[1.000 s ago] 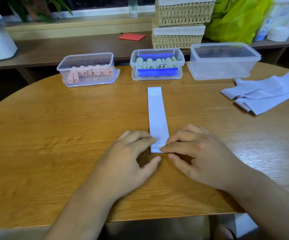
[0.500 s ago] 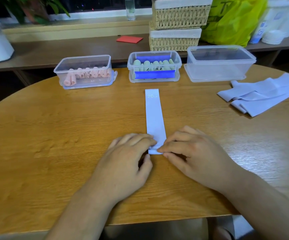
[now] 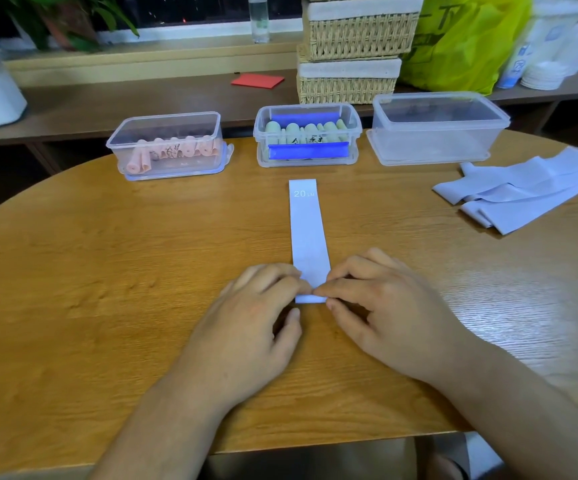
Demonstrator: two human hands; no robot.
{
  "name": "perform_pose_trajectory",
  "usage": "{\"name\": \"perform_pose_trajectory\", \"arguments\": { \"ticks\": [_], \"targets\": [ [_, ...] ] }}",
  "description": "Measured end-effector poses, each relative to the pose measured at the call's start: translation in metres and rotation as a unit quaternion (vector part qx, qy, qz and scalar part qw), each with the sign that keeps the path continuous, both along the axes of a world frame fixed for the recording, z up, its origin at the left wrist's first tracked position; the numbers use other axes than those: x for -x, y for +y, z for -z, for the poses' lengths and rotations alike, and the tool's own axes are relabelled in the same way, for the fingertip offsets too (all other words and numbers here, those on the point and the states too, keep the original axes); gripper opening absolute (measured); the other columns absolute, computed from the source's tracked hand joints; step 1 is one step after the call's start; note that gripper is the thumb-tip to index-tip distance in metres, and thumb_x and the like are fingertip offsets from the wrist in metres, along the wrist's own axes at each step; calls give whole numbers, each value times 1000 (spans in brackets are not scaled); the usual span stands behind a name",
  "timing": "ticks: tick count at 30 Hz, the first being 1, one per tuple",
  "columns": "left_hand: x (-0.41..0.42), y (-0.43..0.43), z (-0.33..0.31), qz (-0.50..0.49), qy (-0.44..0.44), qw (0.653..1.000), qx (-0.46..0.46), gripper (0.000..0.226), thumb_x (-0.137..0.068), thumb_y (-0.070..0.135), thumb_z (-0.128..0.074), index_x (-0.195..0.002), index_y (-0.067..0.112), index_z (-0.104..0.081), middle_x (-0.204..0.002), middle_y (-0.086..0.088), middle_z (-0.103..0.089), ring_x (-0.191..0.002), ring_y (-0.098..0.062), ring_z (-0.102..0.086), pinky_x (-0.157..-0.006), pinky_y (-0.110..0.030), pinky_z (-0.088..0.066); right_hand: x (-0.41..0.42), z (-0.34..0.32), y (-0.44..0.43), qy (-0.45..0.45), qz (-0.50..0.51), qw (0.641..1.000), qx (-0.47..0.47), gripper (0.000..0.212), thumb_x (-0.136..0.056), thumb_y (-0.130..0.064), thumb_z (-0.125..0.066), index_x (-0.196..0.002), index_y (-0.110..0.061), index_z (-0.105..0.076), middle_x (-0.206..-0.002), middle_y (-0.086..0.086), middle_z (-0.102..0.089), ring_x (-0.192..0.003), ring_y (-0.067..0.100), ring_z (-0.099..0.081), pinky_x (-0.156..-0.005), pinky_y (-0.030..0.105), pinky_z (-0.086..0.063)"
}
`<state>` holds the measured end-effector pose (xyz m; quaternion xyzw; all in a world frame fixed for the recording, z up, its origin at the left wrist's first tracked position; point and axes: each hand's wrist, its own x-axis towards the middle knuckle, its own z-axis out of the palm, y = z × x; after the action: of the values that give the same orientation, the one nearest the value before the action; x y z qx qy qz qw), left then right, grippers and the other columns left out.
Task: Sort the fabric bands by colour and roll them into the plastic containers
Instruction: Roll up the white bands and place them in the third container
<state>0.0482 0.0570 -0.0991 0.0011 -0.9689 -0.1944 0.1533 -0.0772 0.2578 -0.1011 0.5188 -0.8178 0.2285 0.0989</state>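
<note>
A pale lavender flat fabric band marked "20 LB" [image 3: 307, 233] is laid on the round wooden counter [image 3: 107, 271], its long axis running straight away from the person toward the row of containers. The near end is pinned under both hands: the left hand [image 3: 249, 327] presses with fingertips [image 3: 294, 284] curled down onto the left corner, and the right hand [image 3: 384, 306] meets it from the opposite side, index finger laid across the end. Neither hand is closed around the band; the fingers are bent and pressing, with a short turned-over lip of fabric visible just below them (a first fold, by the look of it).

The band extends wholly forward of the fingers, so any rolling is judged to proceed away from the body along that axis. Both hands are equally near.

At the far edge are noted a clear plastic container of pink rolls [image 3: 168, 143], a clear plastic container of pale green rolls with blue clips [image 3: 308, 135], and an empty clear plastic container [image 3: 436, 128], presumably meant for the lavender set. A loose heap of lavender bands [image 3: 523, 192] lies unrolled to the right, well apart from the hands.
</note>
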Motion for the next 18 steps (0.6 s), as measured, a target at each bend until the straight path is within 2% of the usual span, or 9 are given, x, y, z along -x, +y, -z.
{"name": "perform_pose_trajectory", "arguments": {
  "ticks": [6,9,13,18],
  "targets": [
    [0,1,-1,-6,-4,1000,5,31,-99,36,-51,-127,39,-63,-136,24,-54,-134,-4,-46,-107,-41,-48,0,1,-2,0,14,1000,-15,32,-102,-39,-55,-127,-36,-74,-114,-21,-60,-105,9,-52,-86,37,-52],
    [1,1,-2,-8,-7,1000,1,34,-98,37,-50,-130,39,-62,-134,26,-53,-133,-3,-45,-107,-39,-48,-1,-2,-1,-3,12,1000,-7,29,-103,-34,-58,-129,-33,-72,-118,-20,-59,-108,9,-52,-88,37,-51],
    [2,1,-2,-13,-8,1000,-2,35,-97,37,-51,-130,39,-63,-133,28,-53,-131,-2,-46,-107,-38,-47,-2,-5,1,-18,1,1000,21,25,-98,-14,-64,-114,-31,-73,-115,-21,-62,-103,8,-53,-85,37,-51],
    [3,1,-2,-23,-18,1000,0,40,-97,41,-49,-135,38,-62,-137,24,-53,-133,-4,-46,-108,-39,-47,0,-3,0,-23,6,1000,4,24,-97,-19,-63,-113,-35,-72,-115,-25,-61,-105,5,-53,-87,37,-50]
  ]
}}
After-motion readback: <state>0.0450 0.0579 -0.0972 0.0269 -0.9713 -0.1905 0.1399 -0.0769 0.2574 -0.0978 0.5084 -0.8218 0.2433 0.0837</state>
